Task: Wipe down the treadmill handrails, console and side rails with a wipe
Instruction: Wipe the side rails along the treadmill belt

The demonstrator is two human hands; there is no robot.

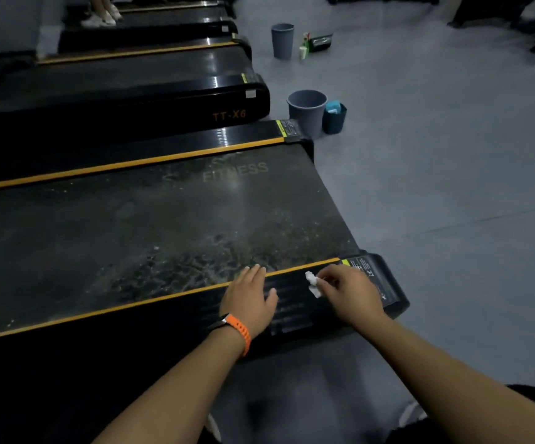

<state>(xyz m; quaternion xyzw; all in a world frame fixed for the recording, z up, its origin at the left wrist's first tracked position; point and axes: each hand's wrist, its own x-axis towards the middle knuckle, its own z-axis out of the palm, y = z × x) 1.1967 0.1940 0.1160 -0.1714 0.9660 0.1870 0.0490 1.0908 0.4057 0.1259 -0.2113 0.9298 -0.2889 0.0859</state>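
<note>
The small crumpled white wipe [312,283] is bunched into a wad and pinched in the fingers of the right hand [349,291], which presses it down on the near black ribbed plastic side rail [295,310] of the treadmill, close to the labelled black end cap [375,280]. Wadded like this, the wipe probably gives firmer pressure on the ribs than a flat sheet would.

The left hand [250,298] holds nothing. It lies flat and open on the same rail just beside the wipe, its fingertips reaching over the orange edge stripe [131,307] towards the scuffed dark running belt [163,225]. It seems to be there as a prop for a low, leaning posture. An orange watch strap [242,331] sits on that wrist.

The work looks to be at the tail end of this rail; the far black side rail [163,149] lies across the belt, out of reach from here. No handrail or console is in view, so their state cannot be judged.

On the grey floor [452,187] past the treadmill's end stand a grey plastic bucket [307,112] and, touching it, a dark blue tub [334,118], likely kept near for waste and supplies.
</note>
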